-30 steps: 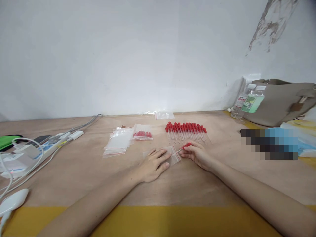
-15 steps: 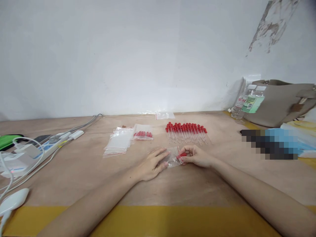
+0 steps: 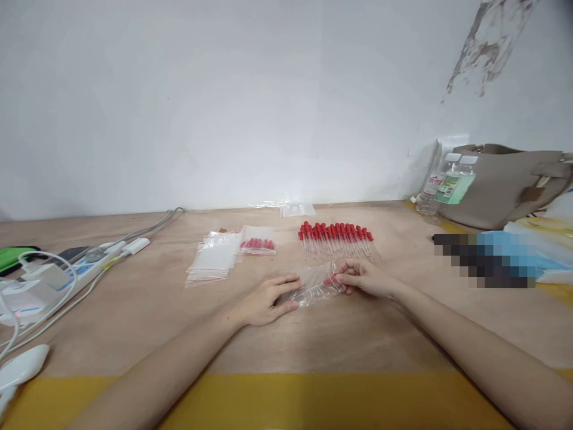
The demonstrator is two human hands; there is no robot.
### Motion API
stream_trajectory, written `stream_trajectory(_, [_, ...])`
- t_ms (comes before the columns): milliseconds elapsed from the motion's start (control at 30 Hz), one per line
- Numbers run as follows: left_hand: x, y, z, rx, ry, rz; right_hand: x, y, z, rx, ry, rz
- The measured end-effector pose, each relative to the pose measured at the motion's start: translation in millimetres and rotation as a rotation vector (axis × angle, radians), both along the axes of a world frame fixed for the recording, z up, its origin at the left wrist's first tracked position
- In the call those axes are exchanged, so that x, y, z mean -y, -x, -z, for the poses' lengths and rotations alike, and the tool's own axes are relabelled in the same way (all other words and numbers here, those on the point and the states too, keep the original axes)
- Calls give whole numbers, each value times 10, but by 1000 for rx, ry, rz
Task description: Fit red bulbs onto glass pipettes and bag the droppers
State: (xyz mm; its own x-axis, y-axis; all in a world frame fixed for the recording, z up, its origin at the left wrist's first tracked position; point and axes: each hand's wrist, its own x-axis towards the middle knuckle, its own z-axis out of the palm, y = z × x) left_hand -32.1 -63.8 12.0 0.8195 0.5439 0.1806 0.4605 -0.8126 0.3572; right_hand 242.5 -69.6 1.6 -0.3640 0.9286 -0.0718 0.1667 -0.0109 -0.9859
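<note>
A clear zip-lock bag [image 3: 313, 276] with a red line along its mouth lies flat between my hands. My left hand [image 3: 267, 298] rests on the bag's left end, fingers stretched out and thumb apart. My right hand [image 3: 363, 278] is closed in a pinch at the bag's mouth, on the right end of a red-bulbed dropper [image 3: 330, 280]. The bulb shows through the plastic, its thin clear stem pointing left inside the bag. Whether the pinch also takes in the bag's edge is hard to see. Behind my right hand lies a row of red-bulbed droppers [image 3: 338, 232].
Left of the row are a filled bag with red bulbs [image 3: 258, 243] and a stack of flat bags [image 3: 212, 258]. Another bag [image 3: 298, 209] lies by the wall. A power strip [image 3: 96, 260] with cables is at left; bottles [image 3: 455, 186] and a handbag [image 3: 501, 185] stand at right.
My right hand has shifted slightly right with the bag's mouth, and the bag is drawn out longer. My left hand has moved a little left, its fingers straighter.
</note>
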Motion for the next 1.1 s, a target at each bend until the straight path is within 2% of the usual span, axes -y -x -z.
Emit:
stream_trajectory(67, [0, 1, -1, -6, -4, 6, -2, 17, 14, 44, -24, 23])
stream_trajectory(233, [-2, 2, 1, -4, -10, 9, 37, 6, -65, 159, -92, -88])
stream_trajectory(333, [-5, 4, 11, -4, -8, 4, 92, 46, -99, 236, -188, -75])
stream_trajectory(467, [0, 2, 11, -10, 2, -9, 162, 175, -41, 357, -339, 20])
stream_trajectory(533, [7, 3, 1, -8, 3, -8, 179, 219, -16, 309, -298, 93])
stream_trajectory(667, [11, 9, -20, 6, 16, -4, 176, 209, -50, 159, -46, 228])
stream_trajectory(800, [-3, 16, -13, 32, 12, -2, 164, 173, -62, 150, 86, 231])
stream_trajectory(867, [-10, 17, -5, 40, 11, 13, 154, 162, -21, 205, 74, 246])
stream_trajectory(1000, [-16, 16, -5, 36, 22, 33, 96, 59, 55, 466, -74, 356])
stream_trajectory(1100, [-20, 17, -18, 30, 32, 33, -3, -80, -3, 670, -197, 378])
